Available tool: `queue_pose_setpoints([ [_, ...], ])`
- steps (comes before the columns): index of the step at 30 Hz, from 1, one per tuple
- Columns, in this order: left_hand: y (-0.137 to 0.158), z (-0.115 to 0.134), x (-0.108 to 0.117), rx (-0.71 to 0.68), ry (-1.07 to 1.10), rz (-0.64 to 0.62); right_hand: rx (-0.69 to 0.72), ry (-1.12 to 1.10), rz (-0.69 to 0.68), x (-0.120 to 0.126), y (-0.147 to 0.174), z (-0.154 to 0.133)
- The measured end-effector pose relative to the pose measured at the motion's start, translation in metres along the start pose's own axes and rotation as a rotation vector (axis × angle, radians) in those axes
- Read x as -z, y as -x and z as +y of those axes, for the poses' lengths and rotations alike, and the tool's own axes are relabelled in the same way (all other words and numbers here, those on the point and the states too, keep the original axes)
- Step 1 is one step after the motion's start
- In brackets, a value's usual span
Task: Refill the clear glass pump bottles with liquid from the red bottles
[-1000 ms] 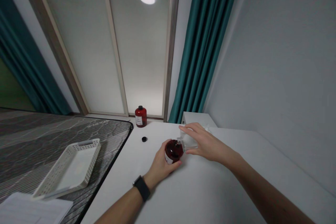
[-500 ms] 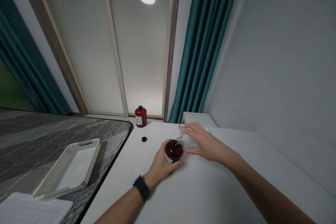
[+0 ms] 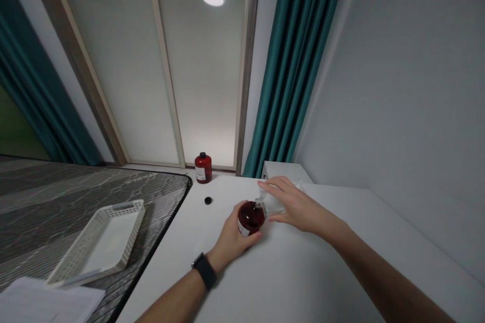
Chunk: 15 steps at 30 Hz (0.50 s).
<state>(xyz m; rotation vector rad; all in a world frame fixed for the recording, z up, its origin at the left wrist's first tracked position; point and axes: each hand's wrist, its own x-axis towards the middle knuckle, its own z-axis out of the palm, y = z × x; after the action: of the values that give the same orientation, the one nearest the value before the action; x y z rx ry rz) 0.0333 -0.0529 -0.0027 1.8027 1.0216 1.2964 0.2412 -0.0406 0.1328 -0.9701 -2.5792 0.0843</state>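
Observation:
My left hand [image 3: 233, 234], with a dark watch on its wrist, is wrapped around a dark red bottle [image 3: 251, 216] with a white label. The bottle has no cap on it and leans to the right. In my right hand [image 3: 291, 204] is a clear, see-through container [image 3: 273, 204], gripped between thumb and fingers; its exact kind is hard to make out. Its opening meets the neck of the red bottle. Liquid passing between them cannot be made out. A small black cap [image 3: 208, 201] lies on the white table [image 3: 288, 277], left of the hands.
A second red bottle [image 3: 203, 167], with a dark cap, stands at the table's far edge. To the left, a white perforated basket [image 3: 131, 242] and paper sheets [image 3: 49, 303] rest on a grey striped surface [image 3: 159, 197]. Behind are a white box [image 3: 288, 170] and a teal curtain [image 3: 295, 70].

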Motion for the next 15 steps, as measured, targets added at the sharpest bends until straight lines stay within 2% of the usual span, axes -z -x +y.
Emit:
queue_pose_setpoints([
  [15,-0.0001,-0.0017,0.0002,-0.014,-0.006,0.004,0.015,0.003,0.005,0.0004,0.0009,0.0022],
])
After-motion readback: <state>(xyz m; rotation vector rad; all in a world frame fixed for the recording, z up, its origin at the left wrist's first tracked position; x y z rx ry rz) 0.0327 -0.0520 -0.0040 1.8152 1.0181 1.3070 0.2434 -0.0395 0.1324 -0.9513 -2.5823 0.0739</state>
